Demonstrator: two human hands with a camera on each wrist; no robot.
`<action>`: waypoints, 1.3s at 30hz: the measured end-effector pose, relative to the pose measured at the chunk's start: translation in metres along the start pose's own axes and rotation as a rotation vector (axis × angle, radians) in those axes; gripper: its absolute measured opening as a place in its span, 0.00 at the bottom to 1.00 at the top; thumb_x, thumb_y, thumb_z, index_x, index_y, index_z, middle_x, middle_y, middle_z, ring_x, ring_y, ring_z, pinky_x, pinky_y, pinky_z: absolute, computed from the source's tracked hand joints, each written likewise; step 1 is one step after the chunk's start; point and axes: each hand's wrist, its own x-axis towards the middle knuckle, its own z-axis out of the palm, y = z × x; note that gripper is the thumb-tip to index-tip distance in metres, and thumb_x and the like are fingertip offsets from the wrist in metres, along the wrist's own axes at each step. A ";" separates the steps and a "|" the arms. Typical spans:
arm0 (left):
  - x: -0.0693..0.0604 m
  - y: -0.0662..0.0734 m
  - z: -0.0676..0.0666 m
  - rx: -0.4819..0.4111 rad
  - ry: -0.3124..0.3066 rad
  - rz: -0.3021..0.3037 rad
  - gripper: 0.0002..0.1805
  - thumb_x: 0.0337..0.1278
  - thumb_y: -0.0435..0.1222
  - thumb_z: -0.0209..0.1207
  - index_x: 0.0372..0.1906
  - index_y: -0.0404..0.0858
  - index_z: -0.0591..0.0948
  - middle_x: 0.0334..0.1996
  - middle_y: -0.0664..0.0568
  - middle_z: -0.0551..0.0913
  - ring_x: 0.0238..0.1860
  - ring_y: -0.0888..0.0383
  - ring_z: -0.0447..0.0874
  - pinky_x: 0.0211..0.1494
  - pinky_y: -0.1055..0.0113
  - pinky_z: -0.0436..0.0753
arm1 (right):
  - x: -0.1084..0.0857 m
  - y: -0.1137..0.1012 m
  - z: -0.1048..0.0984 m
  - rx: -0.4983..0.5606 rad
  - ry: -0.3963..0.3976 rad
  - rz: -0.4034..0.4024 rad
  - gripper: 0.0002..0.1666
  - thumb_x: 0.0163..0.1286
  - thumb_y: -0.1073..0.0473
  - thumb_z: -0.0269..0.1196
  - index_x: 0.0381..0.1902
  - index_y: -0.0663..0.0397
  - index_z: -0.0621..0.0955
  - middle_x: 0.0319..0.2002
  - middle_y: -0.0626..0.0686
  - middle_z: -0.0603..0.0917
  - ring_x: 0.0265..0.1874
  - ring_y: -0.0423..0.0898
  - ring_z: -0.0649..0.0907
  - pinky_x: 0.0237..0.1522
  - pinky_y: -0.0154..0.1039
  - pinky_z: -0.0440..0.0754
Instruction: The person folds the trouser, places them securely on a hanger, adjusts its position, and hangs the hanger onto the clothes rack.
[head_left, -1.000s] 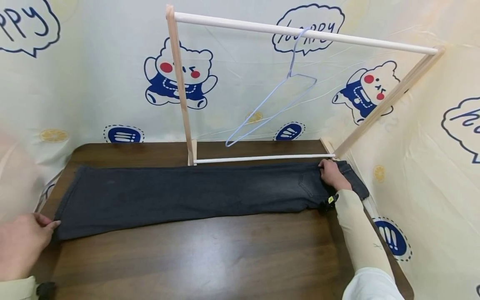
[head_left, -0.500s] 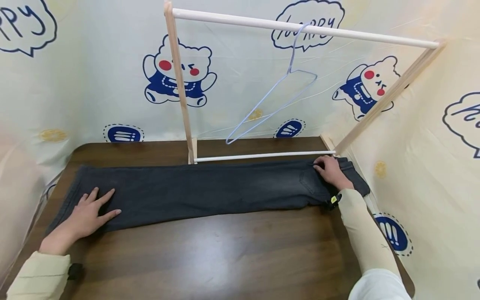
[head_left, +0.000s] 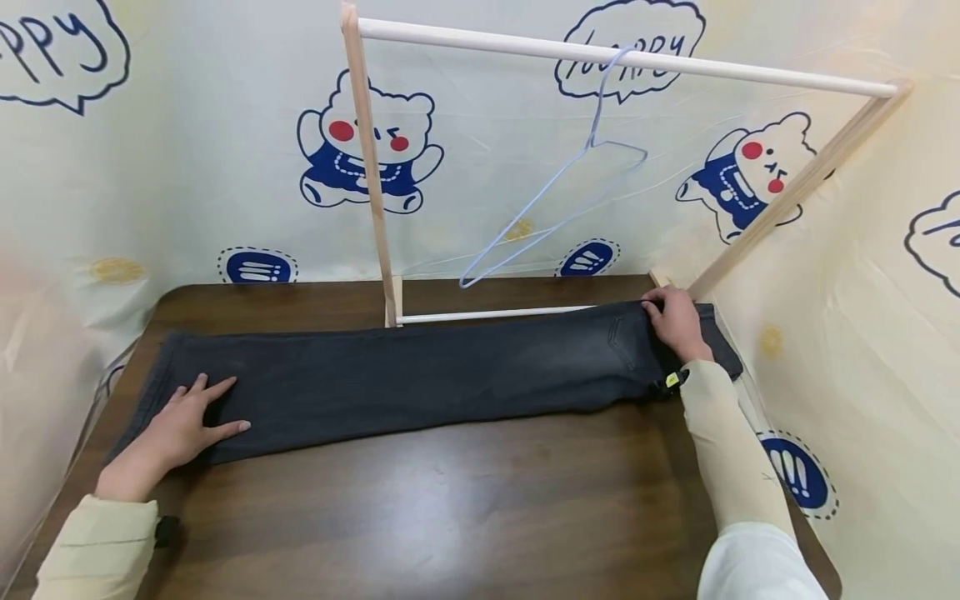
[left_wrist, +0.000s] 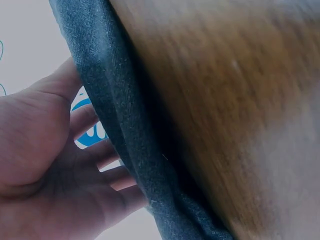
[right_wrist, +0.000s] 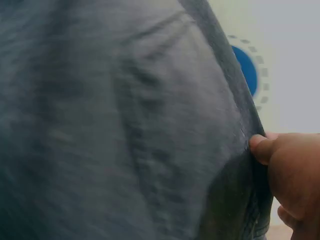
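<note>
Dark grey trousers (head_left: 420,371) lie folded lengthwise across the table, the hem at the left and the waist part at the right. On the hem end rests my left hand (head_left: 176,425), its fingers spread flat; the left wrist view shows the hand (left_wrist: 65,160) behind the cloth (left_wrist: 120,100). My right hand (head_left: 675,321) pinches the far edge of the trousers near the back pocket. In the right wrist view, the thumb and fingers of that hand (right_wrist: 295,175) grip the edge of the cloth (right_wrist: 165,125), which is lifted a little.
Behind the trousers stands a wooden rack (head_left: 375,183) with a white top rail (head_left: 487,40) and a low bar (head_left: 487,315). A pale blue wire hanger (head_left: 540,196) hangs from the rail. The brown table (head_left: 450,508) extends in front, and patterned cloth walls (head_left: 225,167) surround it.
My left hand has let go of the hem corner and moved right and inward onto the cloth, fingers spread. My right hand has raised the far edge, which now hides part of the low bar.
</note>
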 end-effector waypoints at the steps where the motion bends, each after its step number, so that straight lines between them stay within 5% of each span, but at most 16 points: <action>1: 0.000 0.001 -0.001 0.000 -0.003 -0.002 0.55 0.59 0.58 0.66 0.74 0.23 0.58 0.68 0.09 0.44 0.67 0.10 0.42 0.62 0.18 0.54 | 0.000 0.001 0.004 -0.010 -0.017 0.015 0.09 0.74 0.68 0.60 0.45 0.69 0.85 0.44 0.68 0.86 0.46 0.65 0.83 0.53 0.62 0.77; 8: 0.004 0.004 -0.003 0.017 -0.001 0.004 0.53 0.59 0.55 0.68 0.73 0.21 0.60 0.67 0.07 0.46 0.65 0.08 0.44 0.62 0.18 0.56 | -0.001 0.011 0.032 -0.059 -0.168 0.017 0.09 0.72 0.70 0.59 0.41 0.74 0.82 0.40 0.71 0.85 0.42 0.68 0.83 0.51 0.62 0.78; 12: 0.007 0.015 -0.003 0.066 0.009 0.033 0.47 0.58 0.49 0.70 0.69 0.19 0.65 0.65 0.07 0.52 0.63 0.09 0.53 0.61 0.20 0.61 | -0.004 -0.003 0.032 -0.139 -0.200 -0.010 0.10 0.71 0.70 0.59 0.44 0.75 0.82 0.43 0.72 0.84 0.48 0.70 0.80 0.58 0.64 0.74; 16: 0.018 0.040 -0.007 0.101 0.074 0.164 0.32 0.57 0.35 0.71 0.62 0.21 0.76 0.60 0.17 0.72 0.60 0.20 0.70 0.58 0.28 0.72 | -0.006 -0.035 0.038 -0.182 -0.246 -0.107 0.16 0.70 0.67 0.62 0.53 0.70 0.82 0.52 0.71 0.82 0.57 0.70 0.77 0.66 0.65 0.67; 21: 0.050 0.072 -0.015 0.029 0.149 0.339 0.18 0.61 0.25 0.64 0.56 0.24 0.82 0.54 0.28 0.83 0.57 0.31 0.80 0.59 0.35 0.77 | -0.008 -0.081 0.055 -0.066 -0.383 -0.217 0.18 0.74 0.65 0.61 0.58 0.67 0.81 0.55 0.66 0.83 0.58 0.62 0.81 0.64 0.60 0.74; 25: 0.077 0.079 -0.022 -0.026 0.163 0.328 0.17 0.64 0.24 0.60 0.57 0.25 0.81 0.55 0.28 0.82 0.58 0.32 0.79 0.61 0.35 0.75 | -0.005 -0.103 0.066 -0.011 -0.426 -0.256 0.17 0.74 0.65 0.61 0.58 0.66 0.82 0.54 0.64 0.85 0.56 0.59 0.83 0.61 0.57 0.78; 30: 0.100 0.068 -0.024 -0.072 0.181 0.263 0.17 0.67 0.24 0.56 0.58 0.26 0.81 0.56 0.28 0.81 0.59 0.32 0.78 0.64 0.33 0.73 | 0.000 -0.111 0.079 0.000 -0.404 -0.261 0.14 0.75 0.64 0.62 0.54 0.63 0.84 0.51 0.61 0.85 0.55 0.57 0.82 0.62 0.54 0.78; 39: 0.107 0.054 -0.019 -0.047 0.164 0.207 0.11 0.68 0.28 0.59 0.51 0.28 0.84 0.47 0.32 0.84 0.44 0.40 0.80 0.55 0.37 0.79 | 0.004 -0.115 0.083 0.075 -0.328 -0.300 0.06 0.72 0.65 0.64 0.43 0.62 0.86 0.41 0.59 0.85 0.44 0.54 0.82 0.55 0.52 0.79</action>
